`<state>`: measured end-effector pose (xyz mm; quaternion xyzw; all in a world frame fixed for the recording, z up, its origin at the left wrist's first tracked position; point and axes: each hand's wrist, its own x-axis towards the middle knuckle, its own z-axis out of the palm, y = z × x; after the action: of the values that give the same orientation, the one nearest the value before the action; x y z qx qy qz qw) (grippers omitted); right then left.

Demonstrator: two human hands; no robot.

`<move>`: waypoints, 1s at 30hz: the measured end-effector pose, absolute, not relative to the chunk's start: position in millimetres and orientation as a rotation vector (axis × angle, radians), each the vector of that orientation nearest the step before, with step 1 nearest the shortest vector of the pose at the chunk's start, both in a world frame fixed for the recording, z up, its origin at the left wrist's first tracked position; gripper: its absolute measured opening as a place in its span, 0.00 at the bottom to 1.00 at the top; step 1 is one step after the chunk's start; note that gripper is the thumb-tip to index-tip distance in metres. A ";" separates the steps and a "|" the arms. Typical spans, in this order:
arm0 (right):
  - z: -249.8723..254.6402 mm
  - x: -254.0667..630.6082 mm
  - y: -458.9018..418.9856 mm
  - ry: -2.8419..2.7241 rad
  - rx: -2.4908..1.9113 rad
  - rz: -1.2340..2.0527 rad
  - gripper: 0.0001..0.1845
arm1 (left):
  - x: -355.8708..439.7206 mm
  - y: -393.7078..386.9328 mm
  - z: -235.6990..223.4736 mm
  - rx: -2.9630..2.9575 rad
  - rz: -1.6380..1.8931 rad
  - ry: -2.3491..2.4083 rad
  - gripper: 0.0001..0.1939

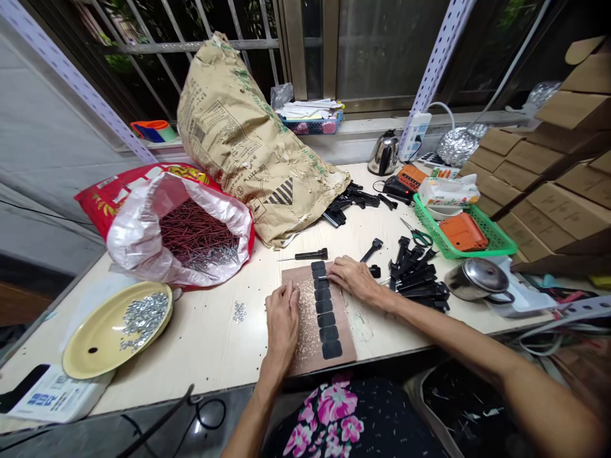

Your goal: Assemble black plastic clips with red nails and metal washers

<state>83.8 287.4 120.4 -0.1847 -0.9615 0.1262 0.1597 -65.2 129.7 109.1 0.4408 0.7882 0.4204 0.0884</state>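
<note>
A brown board lies at the table's front edge, sprinkled with pale crumbs. Down its right side runs a column of several black rounded pads. My right hand reaches in from the right, fingers pinched on a thin metal piece over an upper pad. My left hand rests along the board's left edge with fingers curled together; whatever they hold, if anything, is hidden. Beyond the board is a black-handled tool with a thin shaft. Small silver washers lie in a cluster left of my left hand.
A red-and-white sack of reddish screws and a yellow dish holding silver washers stand left. Behind leans a big paper sack. Rightward are black plastic parts, scissors, a green basket, a metal pot and stacked cartons.
</note>
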 end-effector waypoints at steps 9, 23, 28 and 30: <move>113.7 98.9 286.6 -2.818 -0.155 0.303 0.14 | -69.3 120.9 66.5 1.509 1.008 2.326 0.26; 113.1 89.8 293.5 -2.878 0.386 0.331 0.16 | -68.1 121.6 68.1 1.534 0.980 2.332 0.25; 115.5 89.2 297.9 -2.880 0.119 0.250 0.15 | -68.8 121.8 67.2 1.529 0.950 2.357 0.25; 117.5 90.9 297.9 -2.889 0.285 0.292 0.16 | -69.0 121.8 67.2 1.531 0.943 2.353 0.25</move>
<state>90.9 297.9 117.5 0.0971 -0.9840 0.0996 0.1116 -69.0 121.8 67.2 0.5148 0.7914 0.3171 0.0903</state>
